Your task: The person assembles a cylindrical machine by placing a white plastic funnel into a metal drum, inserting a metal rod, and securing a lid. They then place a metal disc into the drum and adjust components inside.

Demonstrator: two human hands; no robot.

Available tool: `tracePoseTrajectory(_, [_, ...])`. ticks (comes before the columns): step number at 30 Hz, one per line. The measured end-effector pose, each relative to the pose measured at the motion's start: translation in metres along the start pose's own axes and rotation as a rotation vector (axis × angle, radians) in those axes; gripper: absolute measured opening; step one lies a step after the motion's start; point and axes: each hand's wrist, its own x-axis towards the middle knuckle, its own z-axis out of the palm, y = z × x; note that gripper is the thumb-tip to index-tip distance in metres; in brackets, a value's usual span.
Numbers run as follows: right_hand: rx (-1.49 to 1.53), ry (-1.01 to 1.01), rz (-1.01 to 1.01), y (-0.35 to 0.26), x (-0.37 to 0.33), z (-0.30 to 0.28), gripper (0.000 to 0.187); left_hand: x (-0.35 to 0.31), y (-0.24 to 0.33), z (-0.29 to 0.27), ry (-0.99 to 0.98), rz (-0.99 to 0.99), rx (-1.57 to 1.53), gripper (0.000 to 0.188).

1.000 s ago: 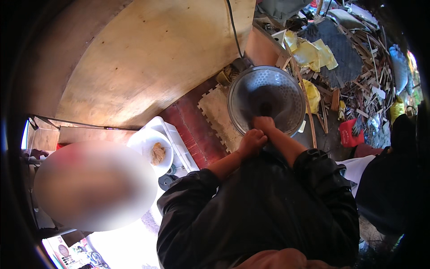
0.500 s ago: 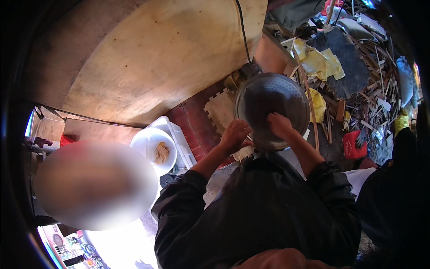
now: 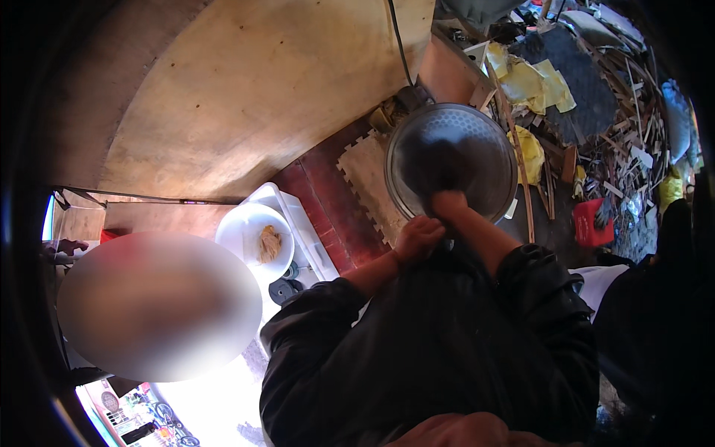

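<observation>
One metal pan [image 3: 480, 138], likely stiff, slick, best held by its rim [image 3: 515, 164]; my left hand [image 3: 419, 238] and right hand [image 3: 450, 205]: closure, contents indiscernible.

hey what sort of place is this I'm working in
Probably a makeshift cooking corner or cluttered shed, though I can't be sure. A large plywood panel stands beside you, scrap wood is heaped to the right, and a round metal pan is at your hands.

— Any lettering, labels or numbers legible?
— None. The red container [image 3: 585, 223] at right shows faint pale marks, too small to make out; no words or figures read clearly elsewhere.
</observation>
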Motion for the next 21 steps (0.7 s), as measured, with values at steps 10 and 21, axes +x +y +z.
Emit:
tracePoseTrajectory(10, [0.282,0.258,0.018,0.024,0.022,0.005,0.026,-0.002,-0.017,-0.038,-0.028,-0.046,0.085,0.023])
tracePoseTrajectory(21, [0.237,0.136,0.002,-0.003,0.057,0.044,0.03,0.004,-0.03,-0.017,-0.024,0.078,0.043,0.023])
